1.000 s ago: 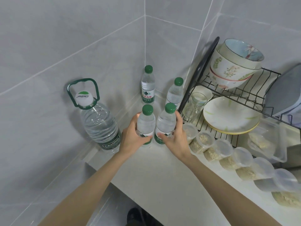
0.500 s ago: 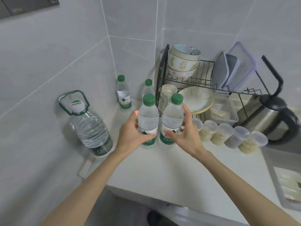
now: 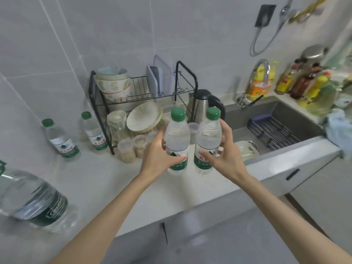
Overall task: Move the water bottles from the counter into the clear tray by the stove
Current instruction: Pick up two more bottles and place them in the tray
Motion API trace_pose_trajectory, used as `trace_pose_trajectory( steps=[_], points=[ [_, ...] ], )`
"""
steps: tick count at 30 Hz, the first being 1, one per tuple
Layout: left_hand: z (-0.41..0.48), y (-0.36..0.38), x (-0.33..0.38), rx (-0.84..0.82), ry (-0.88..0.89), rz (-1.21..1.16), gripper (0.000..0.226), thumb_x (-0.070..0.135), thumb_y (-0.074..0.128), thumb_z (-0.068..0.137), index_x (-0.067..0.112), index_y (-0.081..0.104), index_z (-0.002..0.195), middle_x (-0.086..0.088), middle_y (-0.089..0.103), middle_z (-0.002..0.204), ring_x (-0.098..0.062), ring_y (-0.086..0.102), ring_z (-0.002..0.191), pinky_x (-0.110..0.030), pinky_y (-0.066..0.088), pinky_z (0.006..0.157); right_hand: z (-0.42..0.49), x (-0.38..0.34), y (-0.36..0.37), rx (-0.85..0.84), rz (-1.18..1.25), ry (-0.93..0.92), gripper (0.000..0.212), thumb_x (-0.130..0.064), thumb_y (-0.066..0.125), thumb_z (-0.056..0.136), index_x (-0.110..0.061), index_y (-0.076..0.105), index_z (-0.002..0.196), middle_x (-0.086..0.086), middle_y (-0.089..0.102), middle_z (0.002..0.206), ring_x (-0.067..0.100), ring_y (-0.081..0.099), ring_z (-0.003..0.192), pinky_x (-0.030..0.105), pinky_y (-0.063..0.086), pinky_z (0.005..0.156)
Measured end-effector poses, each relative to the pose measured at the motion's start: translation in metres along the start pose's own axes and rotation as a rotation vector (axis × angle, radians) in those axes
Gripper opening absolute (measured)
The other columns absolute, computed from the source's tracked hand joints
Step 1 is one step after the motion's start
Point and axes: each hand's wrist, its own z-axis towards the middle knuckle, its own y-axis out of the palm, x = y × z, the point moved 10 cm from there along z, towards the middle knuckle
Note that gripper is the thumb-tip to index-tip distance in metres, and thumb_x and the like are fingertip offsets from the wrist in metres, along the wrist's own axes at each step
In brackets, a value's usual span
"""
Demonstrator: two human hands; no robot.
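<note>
Head view, looking down on a kitchen corner. Left hand grips one small water bottle round its lower body, thumb across the green label and fingers curled round it. Right hand holds a second small water bottle in like manner, fingers spread across the label and the thumb behind near the shoulder of the bottle. Both held bottles stand upright, green caps on, side by side with a narrow gap between them. They sit over the front part of the pale surface, just left of the sink, and appear lifted clear of it, though the bases cannot be judged with certainty.

Two further small bottles remain on the surface against the left wall: the nearer wall bottle and the farther wall bottle, the latter just beside the left leg of the dish rack. A large water jug stands at the near left edge of the picture. The rack carries bowls, a plate and boards. A row of small lidded jars stands in front of the rack. A steel kettle is behind the held bottles, and a tap rises at the back of the sink.
</note>
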Motion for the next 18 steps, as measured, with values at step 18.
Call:
trace_pose_trajectory(
  steps=[18],
  points=[
    [-0.064,0.406,0.229,-0.561,0.265,-0.22,0.088,0.017,0.089,0.058,0.041,0.039,0.126,0.034,0.056,0.099,0.015,0.055,0.091,0.0,0.044,0.067,-0.211,0.119,-0.411,0.608,-0.319,0.295,0.097,-0.026,0.08,0.072,-0.059,0.015,0.136,-0.012,0.064,0.103,0.021,0.065,0.09,0.048,0.056,0.079]
  ],
)
